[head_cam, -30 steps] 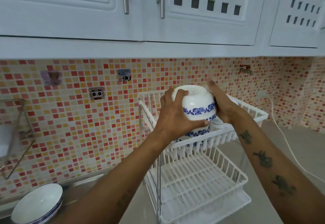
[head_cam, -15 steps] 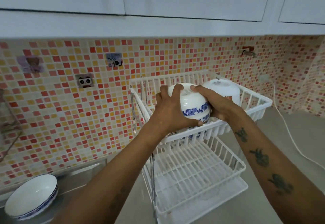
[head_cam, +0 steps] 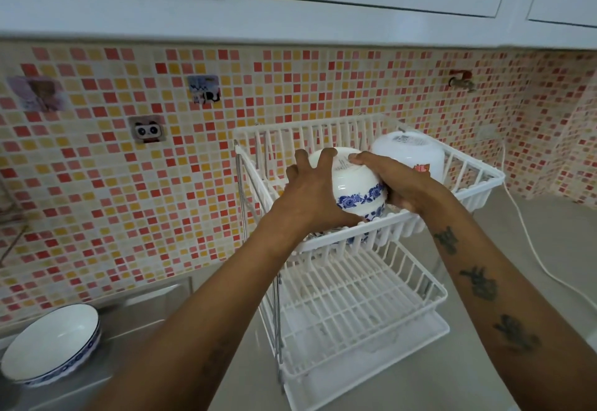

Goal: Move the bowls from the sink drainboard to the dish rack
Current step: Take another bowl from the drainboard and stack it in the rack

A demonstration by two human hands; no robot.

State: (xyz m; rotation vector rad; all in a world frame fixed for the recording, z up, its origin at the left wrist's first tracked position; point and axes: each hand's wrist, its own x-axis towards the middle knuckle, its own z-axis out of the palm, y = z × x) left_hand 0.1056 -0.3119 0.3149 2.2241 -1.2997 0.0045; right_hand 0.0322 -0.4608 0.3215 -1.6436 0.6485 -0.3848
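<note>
Glazed white ceramic with a blue floral band is what I have between both palms: an upturned bowl (head_cam: 350, 184), foot ring up, held over the near left part of the dish rack (head_cam: 478, 186) top tier. My left hand (head_cam: 310, 197) wraps its left flank with fingers spread over the dome, and my right hand (head_cam: 397, 181) presses the opposite side, so each hand is closed on the bowl. Blue pattern shows beneath it through the rack's near rail, so I judge it is going onto another bowl already there, though I cannot tell whether they touch.

Slipping is the main worry: the glaze is smooth and the dome gives my fingers no edge. Let go unevenly and the bowl could tilt off the one below and knock the white upturned container (head_cam: 407, 152) just beside it on the right, or chip rim on rim. The rack is thin white plastic ribbing on slim metal posts, light enough to rock under a hard set-down.

One shallow blue-rimmed bowl (head_cam: 51, 342) waits on the steel drainboard (head_cam: 135, 320), near left.
</note>
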